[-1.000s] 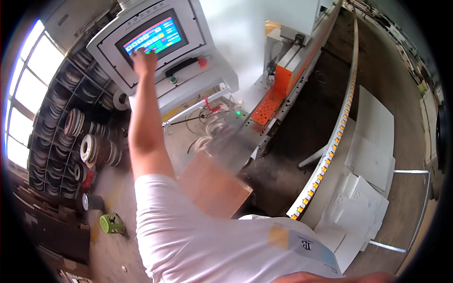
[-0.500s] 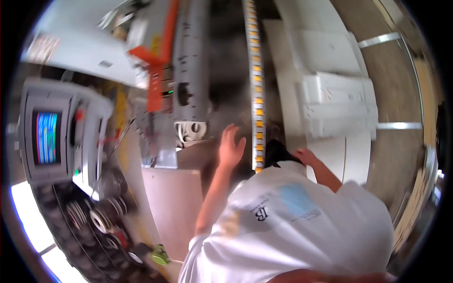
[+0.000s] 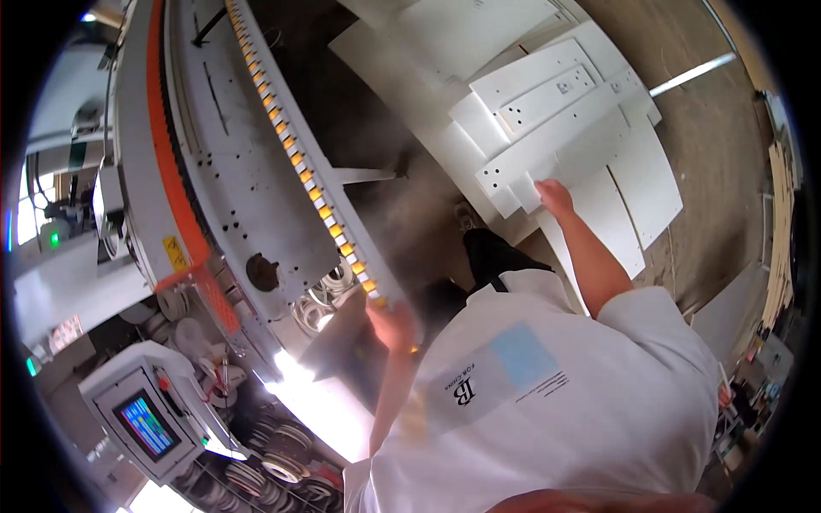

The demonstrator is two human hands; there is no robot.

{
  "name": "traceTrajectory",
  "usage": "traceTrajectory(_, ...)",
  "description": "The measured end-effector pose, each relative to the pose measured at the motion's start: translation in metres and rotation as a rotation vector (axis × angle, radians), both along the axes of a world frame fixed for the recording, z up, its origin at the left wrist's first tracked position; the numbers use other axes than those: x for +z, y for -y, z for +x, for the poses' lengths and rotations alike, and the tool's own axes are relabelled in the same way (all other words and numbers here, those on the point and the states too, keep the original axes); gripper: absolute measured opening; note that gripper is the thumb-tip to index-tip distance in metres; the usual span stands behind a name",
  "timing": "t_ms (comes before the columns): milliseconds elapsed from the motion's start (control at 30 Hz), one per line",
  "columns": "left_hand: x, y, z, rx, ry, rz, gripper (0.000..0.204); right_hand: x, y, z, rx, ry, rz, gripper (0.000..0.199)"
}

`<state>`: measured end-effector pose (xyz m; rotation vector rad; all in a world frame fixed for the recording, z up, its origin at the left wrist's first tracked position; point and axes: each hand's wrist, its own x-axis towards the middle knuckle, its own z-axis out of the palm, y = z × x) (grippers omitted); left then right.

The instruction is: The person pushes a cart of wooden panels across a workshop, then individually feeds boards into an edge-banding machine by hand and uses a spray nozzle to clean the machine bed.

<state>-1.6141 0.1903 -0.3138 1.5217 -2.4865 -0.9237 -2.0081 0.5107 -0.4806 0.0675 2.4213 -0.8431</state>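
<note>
My left hand (image 3: 393,325) is at the near end of a long rail (image 3: 304,175) lined with yellow and white rollers. It seems to touch the rail's end, but its fingers are blurred and partly hidden. My right hand (image 3: 556,198) reaches forward to the stack of white panels on the right. Its fingers are closed at the end of a narrow white panel (image 3: 525,193), which lies on the stack. Wider white panels (image 3: 620,205) with small drilled holes lie around and under it.
Left of the rail runs a grey machine bed with an orange guard (image 3: 175,197). A control box with a lit screen (image 3: 147,425) stands lower left, beside rolls of edge banding (image 3: 286,453). A metal bar (image 3: 693,75) crosses the brown floor at the right.
My view has swung toward the right-hand stack. My right arm has stretched out to the white panels, and my left hand, formerly raised with fingers apart, is now at the rail's end.
</note>
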Motion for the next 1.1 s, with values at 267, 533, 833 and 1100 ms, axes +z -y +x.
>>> traceTrajectory(267, 0.004, 0.001, -0.013, 0.003, 0.198, 0.009, 0.081, -0.031, 0.096, -0.054, -0.834, -0.089, 0.194, 0.113)
traceTrajectory(533, -0.015, 0.008, 0.004, 0.015, 0.211, -0.040, 0.062, -0.017, 0.100, -0.058, -1.045, 0.120, 0.013, 0.117)
traceTrajectory(833, 0.007, 0.003, -0.004, -0.028, 0.038, -0.010, 0.071, 0.102, -0.053, -0.033, -1.129, 0.010, -0.216, 0.100)
traceTrajectory(1100, -0.007, 0.011, 0.006, 0.100, -0.038, 0.058, 0.063, 0.149, -0.077, 0.024, -0.525, -0.270, 0.155, 0.093)
